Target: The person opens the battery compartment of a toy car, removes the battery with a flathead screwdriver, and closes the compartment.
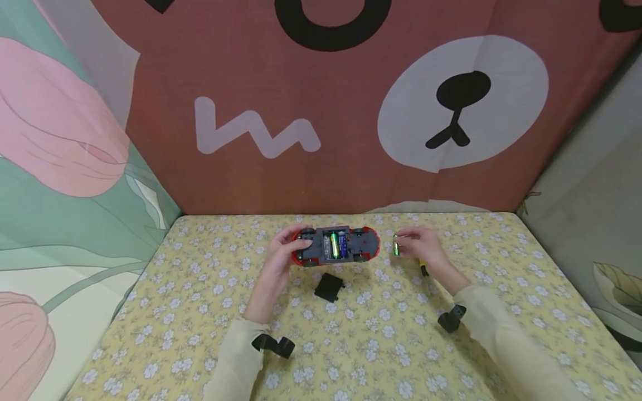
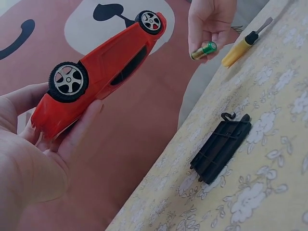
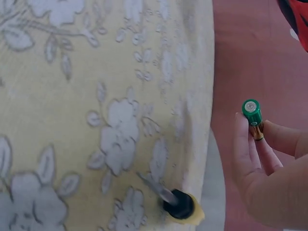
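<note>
Head view: left hand (image 1: 282,246) grips toy car (image 1: 355,244), underside toward camera, long axis left to right. Right hand (image 1: 426,246) pinches loose battery (image 1: 396,246) just off car's right end, not touching; battery roughly parallel to green cell (image 1: 335,245) and blue cell (image 1: 343,245) set crosswise in the bay. Bay nearer the left hand.

Left wrist: car raised above table (image 2: 260,183), glossy red, silver-spoked wheels (image 2: 69,81).

Right wrist: battery green one end, gold below, between thumb and fingers.

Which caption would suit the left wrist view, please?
Left hand holds red toy car, right hand a battery; screwdriver and black cover lie nearby.
</note>
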`<state>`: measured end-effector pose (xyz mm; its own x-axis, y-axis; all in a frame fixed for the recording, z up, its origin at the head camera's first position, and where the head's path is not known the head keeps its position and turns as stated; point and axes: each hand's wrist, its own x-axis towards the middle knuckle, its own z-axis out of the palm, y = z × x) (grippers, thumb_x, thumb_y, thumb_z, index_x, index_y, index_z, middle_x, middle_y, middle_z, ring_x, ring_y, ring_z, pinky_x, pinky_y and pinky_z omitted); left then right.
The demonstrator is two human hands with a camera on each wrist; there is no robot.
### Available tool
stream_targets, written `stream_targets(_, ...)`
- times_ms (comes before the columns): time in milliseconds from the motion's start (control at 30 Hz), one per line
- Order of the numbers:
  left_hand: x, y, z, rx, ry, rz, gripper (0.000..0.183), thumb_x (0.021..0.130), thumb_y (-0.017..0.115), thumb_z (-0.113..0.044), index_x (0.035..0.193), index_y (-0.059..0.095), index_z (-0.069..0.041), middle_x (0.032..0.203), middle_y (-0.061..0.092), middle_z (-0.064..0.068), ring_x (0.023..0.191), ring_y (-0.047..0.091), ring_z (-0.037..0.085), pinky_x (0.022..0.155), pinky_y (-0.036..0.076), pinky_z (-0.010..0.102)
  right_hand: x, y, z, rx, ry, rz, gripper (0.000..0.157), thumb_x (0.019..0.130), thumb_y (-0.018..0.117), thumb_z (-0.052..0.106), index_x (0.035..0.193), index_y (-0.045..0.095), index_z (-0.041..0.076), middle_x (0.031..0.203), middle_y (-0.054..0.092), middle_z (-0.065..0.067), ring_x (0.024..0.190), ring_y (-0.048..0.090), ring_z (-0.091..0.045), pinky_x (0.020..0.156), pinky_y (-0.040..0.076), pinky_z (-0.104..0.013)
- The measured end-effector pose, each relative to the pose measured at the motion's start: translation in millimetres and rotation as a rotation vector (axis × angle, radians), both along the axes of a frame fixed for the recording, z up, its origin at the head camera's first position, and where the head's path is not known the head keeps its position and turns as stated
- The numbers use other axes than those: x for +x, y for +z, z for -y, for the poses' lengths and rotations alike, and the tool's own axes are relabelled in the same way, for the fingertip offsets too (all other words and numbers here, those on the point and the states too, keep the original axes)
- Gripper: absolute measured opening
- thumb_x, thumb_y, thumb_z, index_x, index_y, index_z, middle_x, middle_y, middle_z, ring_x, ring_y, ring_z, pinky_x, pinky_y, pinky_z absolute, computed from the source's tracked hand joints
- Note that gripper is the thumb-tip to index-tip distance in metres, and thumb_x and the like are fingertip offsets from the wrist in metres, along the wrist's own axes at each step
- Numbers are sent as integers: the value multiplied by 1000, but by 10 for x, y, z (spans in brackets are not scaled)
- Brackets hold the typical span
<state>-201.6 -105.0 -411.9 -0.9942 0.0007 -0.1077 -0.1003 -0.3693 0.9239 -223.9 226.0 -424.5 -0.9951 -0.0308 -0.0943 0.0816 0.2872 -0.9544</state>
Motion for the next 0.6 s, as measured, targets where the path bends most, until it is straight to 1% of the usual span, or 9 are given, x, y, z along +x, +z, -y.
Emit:
stream_targets(67, -3, -11, -7, 3, 1, -7, 35, 84, 73, 7, 113, 75, -12, 118, 69, 4, 106, 65, 24, 77, 60, 31, -13, -41, 23, -4, 13, 12, 38, 102, 66, 12, 130, 61, -14, 103, 71, -15, 73, 70, -10, 82, 61, -43)
stream_targets(167, -10, -16, -7, 10, -1, -16, 34, 84, 72, 8, 109, 77, -15, 115, 70, 2, 104, 66, 22, 75, 60, 30, -30, -89, 61, -5, 40, 32, 36, 102, 65, 10, 128, 61, -14, 104, 70, -16, 72, 69, -11, 78, 61, -40)
stream_targets(333, -17, -8, -18, 16, -1, -21, 34, 83, 71, 9, 103, 77, -19, 110, 72, 0, 100, 67, 20, 72, 59, 28, -50, -162, 105, 13, 58, 71, 33, 101, 64, 8, 126, 62, -13, 100, 70, -15, 75, 68, -17, 75, 61, -37)
stream_targets(433, -23, -9, -22, 17, -6, -22, 34, 84, 71, 9, 103, 77, -18, 110, 72, 1, 99, 67, 20, 72, 59, 28, -58, -188, 132, 34, 58, 85, 30, 100, 64, 6, 124, 62, -13, 100, 70, -16, 78, 69, -19, 75, 61, -37)
stream_targets(600, -32, -25, -18, 17, -19, -19, 33, 84, 71, 8, 106, 77, -16, 113, 71, 3, 103, 66, 22, 75, 60, 29, -63, -210, 160, 89, 56, 93, 26, 100, 64, 3, 120, 63, -14, 98, 70, -17, 78, 69, -20, 72, 62, -39)
